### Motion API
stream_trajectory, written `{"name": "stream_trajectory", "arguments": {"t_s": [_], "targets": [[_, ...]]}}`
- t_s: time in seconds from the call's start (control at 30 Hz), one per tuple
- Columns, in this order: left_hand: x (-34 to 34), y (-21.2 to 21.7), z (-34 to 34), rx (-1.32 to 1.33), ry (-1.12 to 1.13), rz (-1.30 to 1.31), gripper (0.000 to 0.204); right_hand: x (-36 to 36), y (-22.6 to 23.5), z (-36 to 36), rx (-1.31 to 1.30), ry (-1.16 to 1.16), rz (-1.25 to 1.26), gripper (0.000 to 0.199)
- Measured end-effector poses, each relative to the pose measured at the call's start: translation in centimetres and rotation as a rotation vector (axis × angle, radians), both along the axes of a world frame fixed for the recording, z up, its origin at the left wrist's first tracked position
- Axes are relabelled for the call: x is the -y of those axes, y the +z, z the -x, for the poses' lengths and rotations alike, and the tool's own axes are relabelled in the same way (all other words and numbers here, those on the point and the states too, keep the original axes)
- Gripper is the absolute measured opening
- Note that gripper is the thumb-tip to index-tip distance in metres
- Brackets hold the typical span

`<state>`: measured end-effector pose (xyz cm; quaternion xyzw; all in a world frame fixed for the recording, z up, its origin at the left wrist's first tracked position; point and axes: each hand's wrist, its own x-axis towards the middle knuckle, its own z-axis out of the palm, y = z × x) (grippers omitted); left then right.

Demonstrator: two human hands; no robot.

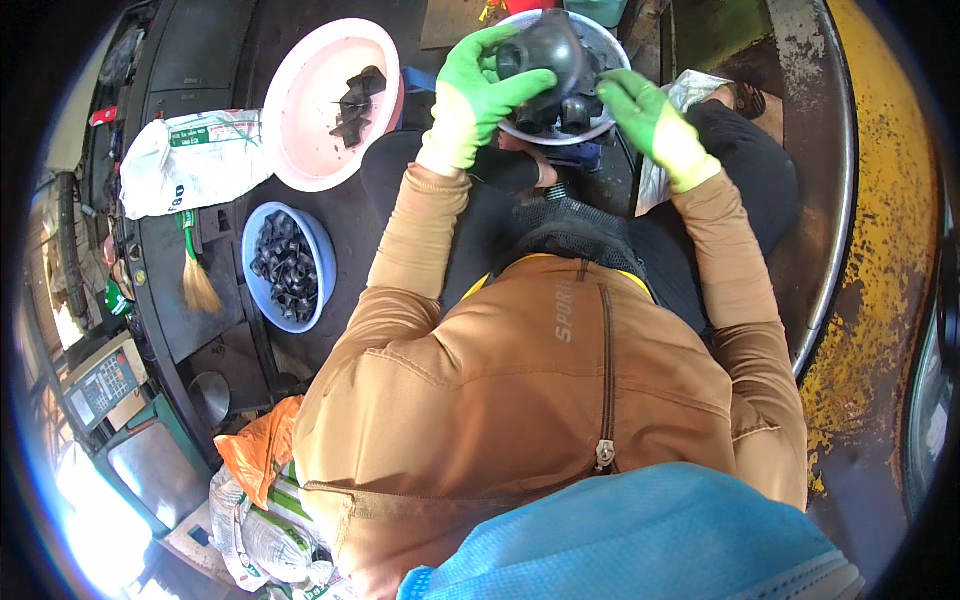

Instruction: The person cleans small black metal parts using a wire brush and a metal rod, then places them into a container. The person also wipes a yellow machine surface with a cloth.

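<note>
My left hand (476, 92), in a green and pale yellow glove, is closed around a hollow, bell-shaped black part (556, 58) that looks like moulded rubber. It holds the part up over a pale basin (606, 126), where more black parts (576, 114) lie. To the right of that basin is my right hand (646, 118), gloved alike. Its fingers are stretched out toward the basin, apart from the held part, with nothing visible in them. The held part hides some of the basin's contents.
Left of my knees stands a pink basin (290, 120) with a few black scraps. Nearer is a blue basin (252, 285) of small black pieces. A white sack (150, 180), a hand broom (200, 285) and an orange bag (262, 440) lie farther left. Worn yellow metal (880, 210) borders the right.
</note>
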<state>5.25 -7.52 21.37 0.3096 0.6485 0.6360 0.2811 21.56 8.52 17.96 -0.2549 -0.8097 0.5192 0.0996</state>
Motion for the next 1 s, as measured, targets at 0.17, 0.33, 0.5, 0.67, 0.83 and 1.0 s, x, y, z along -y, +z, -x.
{"name": "stream_trajectory", "arguments": {"t_s": [0.17,0.33,0.5,0.67,0.83,1.0], "targets": [[-1.7,3.2,-3.2,-0.463,0.060,-0.117,0.063,3.1,-1.0,0.1,-0.491,0.045,0.262,0.048],[-3.5,2.7,-4.2,-0.535,-0.216,-0.408,0.063,2.8,-0.1,-0.8,-0.726,0.111,0.085,0.056],[-3.6,2.7,-5.8,-0.413,-0.075,-0.212,0.043,3.4,2.1,-0.3,-0.657,-0.068,-0.367,0.041],[-4.0,2.5,-5.8,-0.648,-0.019,-0.336,0.043,3.8,3.1,-0.5,-0.596,-0.074,-0.516,0.040],[-3.9,1.8,-4.9,-0.559,-0.074,-0.323,0.040,2.2,1.8,-1.3,-0.399,0.137,-0.178,0.049],[-3.8,1.8,-4.0,-0.417,-0.252,-0.347,0.037,0.9,0.7,-2.0,-0.325,0.281,0.016,0.048]]}}
